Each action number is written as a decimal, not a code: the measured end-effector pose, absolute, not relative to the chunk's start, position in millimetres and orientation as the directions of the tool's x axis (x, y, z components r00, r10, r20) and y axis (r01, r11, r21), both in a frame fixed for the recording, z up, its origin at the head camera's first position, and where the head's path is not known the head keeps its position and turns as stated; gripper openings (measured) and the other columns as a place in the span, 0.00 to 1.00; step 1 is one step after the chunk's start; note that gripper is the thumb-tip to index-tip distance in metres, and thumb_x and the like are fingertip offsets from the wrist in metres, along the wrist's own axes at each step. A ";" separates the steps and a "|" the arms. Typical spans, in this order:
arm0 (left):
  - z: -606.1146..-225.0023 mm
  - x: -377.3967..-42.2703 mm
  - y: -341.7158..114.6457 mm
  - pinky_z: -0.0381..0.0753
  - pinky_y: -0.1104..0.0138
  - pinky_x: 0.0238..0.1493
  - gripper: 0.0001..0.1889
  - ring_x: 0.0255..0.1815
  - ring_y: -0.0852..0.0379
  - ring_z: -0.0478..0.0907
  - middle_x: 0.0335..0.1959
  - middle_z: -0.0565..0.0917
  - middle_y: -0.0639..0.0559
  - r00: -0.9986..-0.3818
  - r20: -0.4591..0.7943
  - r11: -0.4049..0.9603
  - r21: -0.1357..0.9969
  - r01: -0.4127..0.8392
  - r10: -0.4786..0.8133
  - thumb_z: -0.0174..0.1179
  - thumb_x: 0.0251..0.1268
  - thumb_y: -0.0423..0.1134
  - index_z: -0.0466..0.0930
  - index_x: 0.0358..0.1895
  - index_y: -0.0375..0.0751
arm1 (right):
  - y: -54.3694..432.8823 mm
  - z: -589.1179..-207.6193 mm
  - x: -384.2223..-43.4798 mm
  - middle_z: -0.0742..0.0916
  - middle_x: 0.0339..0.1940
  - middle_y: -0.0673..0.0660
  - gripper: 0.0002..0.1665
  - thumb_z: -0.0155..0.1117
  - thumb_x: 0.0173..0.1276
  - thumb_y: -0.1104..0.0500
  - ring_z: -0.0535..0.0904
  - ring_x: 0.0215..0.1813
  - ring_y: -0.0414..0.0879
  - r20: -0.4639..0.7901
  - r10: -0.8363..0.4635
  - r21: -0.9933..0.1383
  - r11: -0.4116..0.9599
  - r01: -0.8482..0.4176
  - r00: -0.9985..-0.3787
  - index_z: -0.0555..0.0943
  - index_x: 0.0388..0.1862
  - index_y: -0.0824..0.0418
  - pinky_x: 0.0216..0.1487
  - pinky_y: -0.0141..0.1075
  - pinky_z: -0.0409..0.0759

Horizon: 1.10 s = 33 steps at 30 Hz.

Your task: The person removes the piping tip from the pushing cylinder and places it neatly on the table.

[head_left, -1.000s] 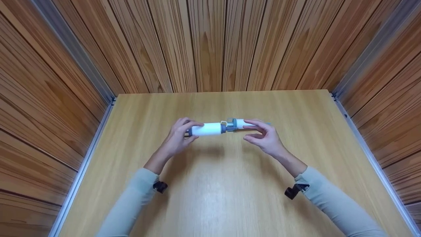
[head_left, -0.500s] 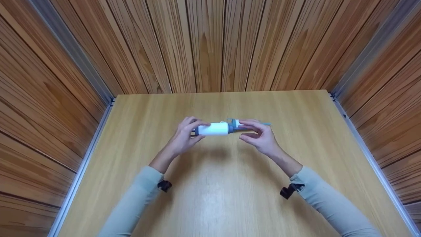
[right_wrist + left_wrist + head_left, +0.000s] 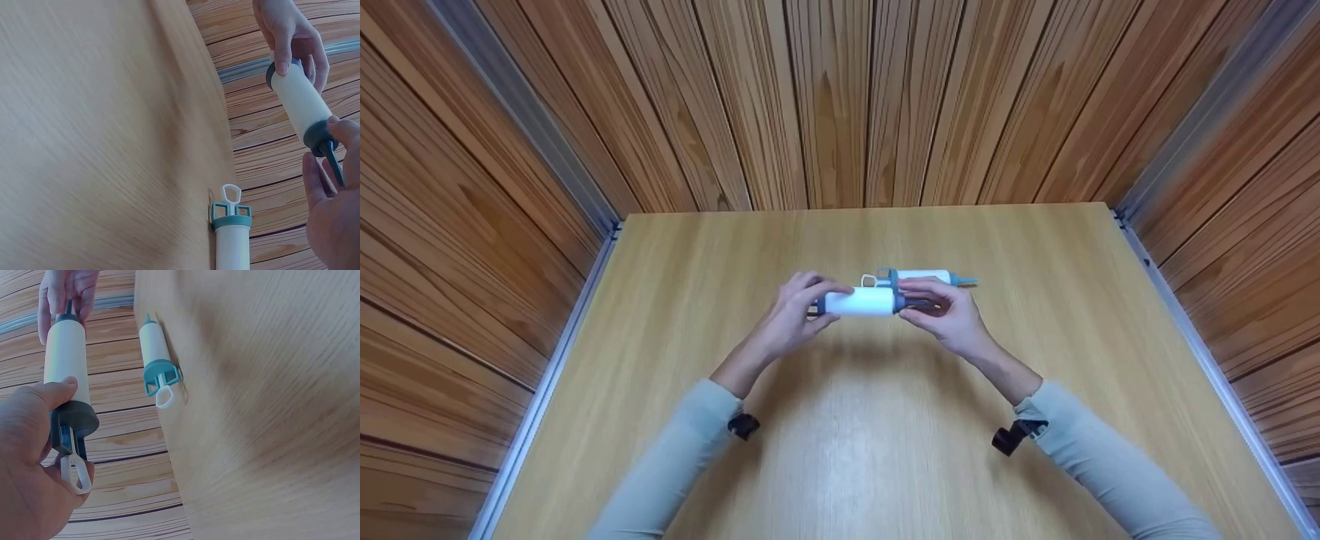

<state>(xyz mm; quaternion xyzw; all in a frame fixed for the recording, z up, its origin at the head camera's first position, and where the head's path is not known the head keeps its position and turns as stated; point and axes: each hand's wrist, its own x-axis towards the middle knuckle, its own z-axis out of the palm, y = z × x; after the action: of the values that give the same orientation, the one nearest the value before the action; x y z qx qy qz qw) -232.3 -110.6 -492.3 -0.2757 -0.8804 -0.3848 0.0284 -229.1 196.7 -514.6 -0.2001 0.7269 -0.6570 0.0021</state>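
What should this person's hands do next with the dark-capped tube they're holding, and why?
Perhaps lower the dark-capped tube onto the table, beside the teal-capped tube. It is held up off the surface, with the left hand at its plunger end and the right hand at its nozzle end, while the teal-capped one lies on its side there.
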 end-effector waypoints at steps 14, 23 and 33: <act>-491.9 -232.4 -108.9 0.85 0.41 0.73 0.20 0.73 0.37 0.79 0.68 0.86 0.40 -0.836 0.281 0.553 0.644 0.529 0.472 0.74 0.76 0.34 0.89 0.68 0.48 | 193.3 -517.3 -228.0 0.91 0.64 0.67 0.18 0.76 0.74 0.72 0.90 0.61 0.35 0.255 -0.248 -0.946 0.137 -0.294 -0.935 0.91 0.60 0.69 0.63 0.29 0.90; -488.2 -230.0 -114.8 0.88 0.44 0.71 0.20 0.71 0.39 0.81 0.67 0.87 0.41 -0.819 0.310 0.490 0.680 0.546 0.482 0.76 0.75 0.35 0.91 0.66 0.49 | 193.5 -517.6 -225.8 0.92 0.63 0.63 0.18 0.76 0.74 0.72 0.90 0.62 0.39 0.246 -0.243 -0.956 0.099 -0.276 -0.938 0.91 0.61 0.67 0.63 0.32 0.91; -491.2 -228.2 -121.4 0.89 0.45 0.68 0.17 0.67 0.38 0.83 0.63 0.89 0.37 -0.763 0.455 0.366 0.686 0.629 0.458 0.79 0.69 0.32 0.93 0.60 0.42 | 189.7 -511.2 -223.0 0.92 0.57 0.54 0.18 0.76 0.72 0.75 0.91 0.59 0.40 0.215 -0.216 -0.974 0.025 -0.226 -0.953 0.94 0.57 0.62 0.62 0.33 0.92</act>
<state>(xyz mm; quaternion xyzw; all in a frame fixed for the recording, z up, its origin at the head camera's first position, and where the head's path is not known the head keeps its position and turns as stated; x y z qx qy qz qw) -228.2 -121.4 -491.2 -0.3311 -0.8210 -0.4556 0.0937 -223.0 189.7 -511.2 -0.1540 0.7159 -0.6810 -0.0037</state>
